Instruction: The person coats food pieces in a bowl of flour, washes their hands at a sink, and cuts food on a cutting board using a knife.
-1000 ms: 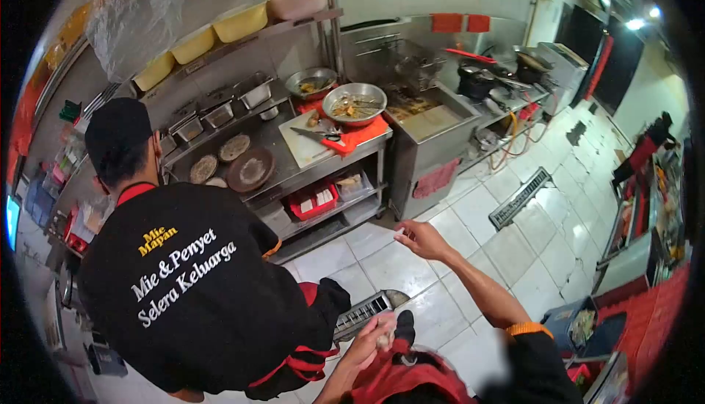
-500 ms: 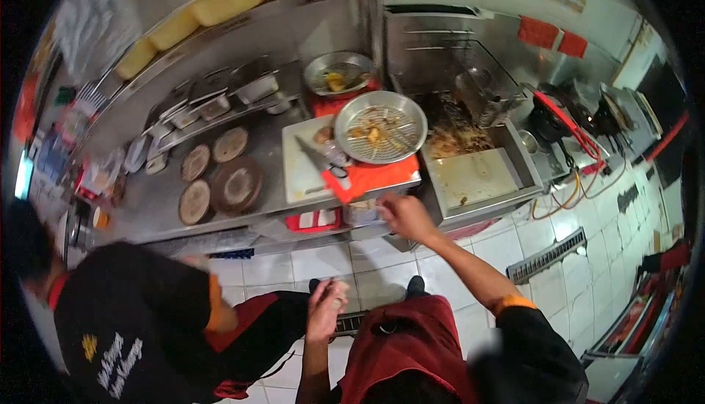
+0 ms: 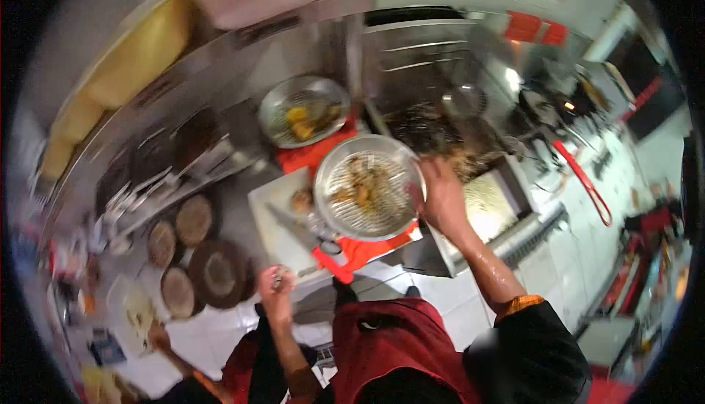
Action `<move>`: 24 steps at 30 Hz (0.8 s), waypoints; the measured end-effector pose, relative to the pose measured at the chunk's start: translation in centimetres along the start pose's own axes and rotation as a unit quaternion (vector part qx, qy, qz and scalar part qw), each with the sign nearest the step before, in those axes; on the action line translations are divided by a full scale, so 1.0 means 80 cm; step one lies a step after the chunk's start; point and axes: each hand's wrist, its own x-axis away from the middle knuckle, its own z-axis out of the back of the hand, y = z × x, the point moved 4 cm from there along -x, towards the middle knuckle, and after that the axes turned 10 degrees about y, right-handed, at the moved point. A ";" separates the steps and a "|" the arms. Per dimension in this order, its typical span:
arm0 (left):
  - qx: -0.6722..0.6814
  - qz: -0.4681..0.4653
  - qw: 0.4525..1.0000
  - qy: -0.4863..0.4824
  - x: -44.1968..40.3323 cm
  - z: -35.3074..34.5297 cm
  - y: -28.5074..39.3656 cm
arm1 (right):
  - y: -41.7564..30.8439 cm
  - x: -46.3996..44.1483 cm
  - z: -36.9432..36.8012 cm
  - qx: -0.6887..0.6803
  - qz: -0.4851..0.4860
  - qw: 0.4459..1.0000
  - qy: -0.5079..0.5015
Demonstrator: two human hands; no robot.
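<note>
My right hand [image 3: 443, 197] grips the right rim of a round metal pan [image 3: 329, 217] with a perforated or ridged bottom, its thumb over the edge. Browned food pieces [image 3: 361, 190] lie inside that pan. My left hand [image 3: 276, 294] is closed in front of the counter edge, left of my red apron [image 3: 396, 334]. Something small and pale may be between its fingers, but blur hides it. A white cutting board [image 3: 268, 206] sits left of the pan, with a knife [image 3: 290, 224] on it. Under the pan is an orange-red cloth [image 3: 367, 248].
A second metal pan [image 3: 270, 116] with food stands behind. To the right is a fryer [image 3: 514, 184]. Round brown plates [image 3: 194, 220] sit at left. A co-worker's hand [image 3: 158, 336] touches a white tray [image 3: 117, 305]. A red handle [image 3: 580, 176] juts out at right.
My right hand has moved from the counter's front edge up to the pan's rim and taken hold. My left hand has moved left and up. The co-worker has shifted, now reaching to a tray.
</note>
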 end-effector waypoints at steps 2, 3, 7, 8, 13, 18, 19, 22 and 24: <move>0.008 0.009 1.000 -0.009 -0.044 -0.024 0.019 | 0.050 -0.050 0.058 0.215 -0.018 0.973 0.077; 0.010 0.017 1.000 -0.015 -0.059 -0.030 0.029 | 0.092 -0.066 0.074 0.320 -0.018 0.942 0.098; 0.006 0.023 0.998 -0.052 -0.094 -0.051 0.060 | 0.225 -0.089 0.079 0.393 -0.158 0.871 -0.247; 0.005 0.024 0.998 -0.057 -0.100 -0.056 0.063 | 0.242 -0.086 0.076 0.251 -0.249 0.887 -0.296; -0.017 0.011 0.998 -0.059 -0.108 -0.063 0.074 | 0.293 -0.072 0.058 -0.087 -0.406 0.858 -0.302; -0.064 0.010 0.996 -0.055 -0.107 -0.058 0.071 | 0.272 -0.056 0.099 -0.229 -0.484 0.828 -0.168; -0.050 0.020 0.997 -0.060 -0.109 -0.054 0.064 | 0.246 -0.052 0.121 -0.213 -0.466 0.848 -0.136; -0.026 0.063 0.995 -0.068 -0.119 -0.045 0.046 | 0.162 -0.027 0.189 -0.179 -0.468 0.859 -0.107; -0.028 0.080 0.993 -0.078 -0.126 -0.044 0.043 | 0.129 0.002 0.203 -0.142 -0.475 0.855 -0.152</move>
